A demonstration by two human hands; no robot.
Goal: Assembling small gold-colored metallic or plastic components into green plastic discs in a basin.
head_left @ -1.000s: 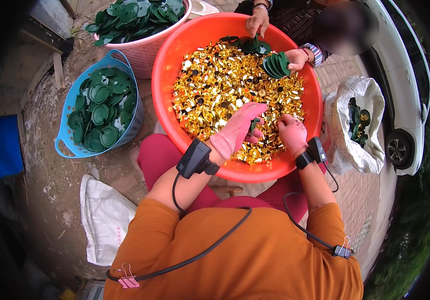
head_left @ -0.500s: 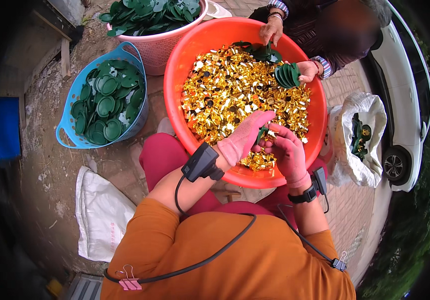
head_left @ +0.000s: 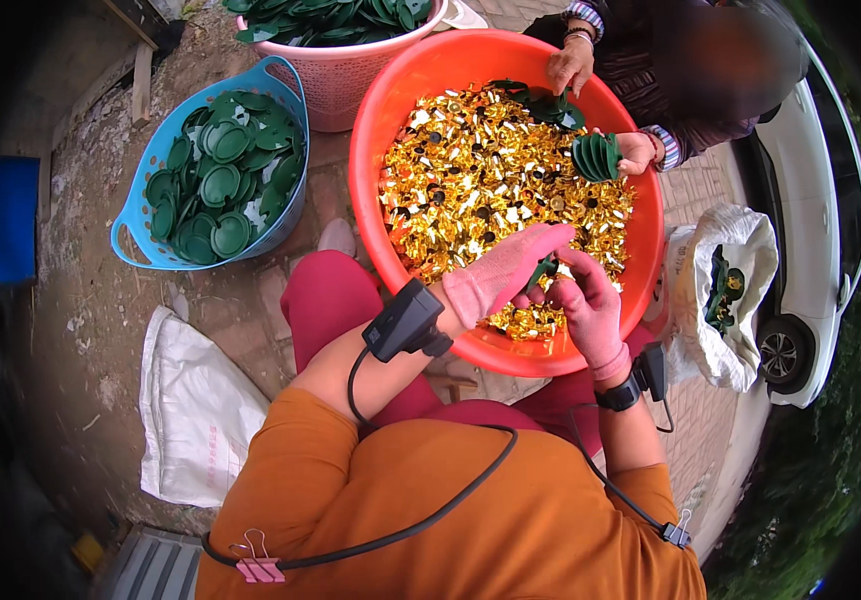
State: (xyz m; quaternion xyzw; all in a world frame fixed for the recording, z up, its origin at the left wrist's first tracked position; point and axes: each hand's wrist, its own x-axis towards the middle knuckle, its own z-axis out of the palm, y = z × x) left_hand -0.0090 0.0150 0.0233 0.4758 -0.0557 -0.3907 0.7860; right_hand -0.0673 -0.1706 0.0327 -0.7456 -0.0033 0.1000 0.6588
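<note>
Over the near side of an orange-red tub (head_left: 375, 160), both of my pink-gloved hands meet. My left hand (head_left: 513, 272) is closed on a dark green plastic piece (head_left: 544, 269), mostly hidden by its fingers. Bent close against that piece are the fingertips of my right hand (head_left: 591, 308); whatever they pinch is too small to make out. Below and beyond them, a heap of small shiny gold pieces (head_left: 471, 190), mixed with black and white bits, fills the tub.
Across the tub a person's hand (head_left: 637, 152) holds a stack of green discs (head_left: 596, 156). Left are a blue basket (head_left: 131, 215) and pink basket (head_left: 336, 95) of green discs; right, an open white sack (head_left: 696, 320) and white car (head_left: 813, 200). A white sack (head_left: 196, 410) lies left.
The whole view has shifted slightly, so the tub appears farther right. My hands stay together at the green piece with little change. The other person still holds the disc stack.
</note>
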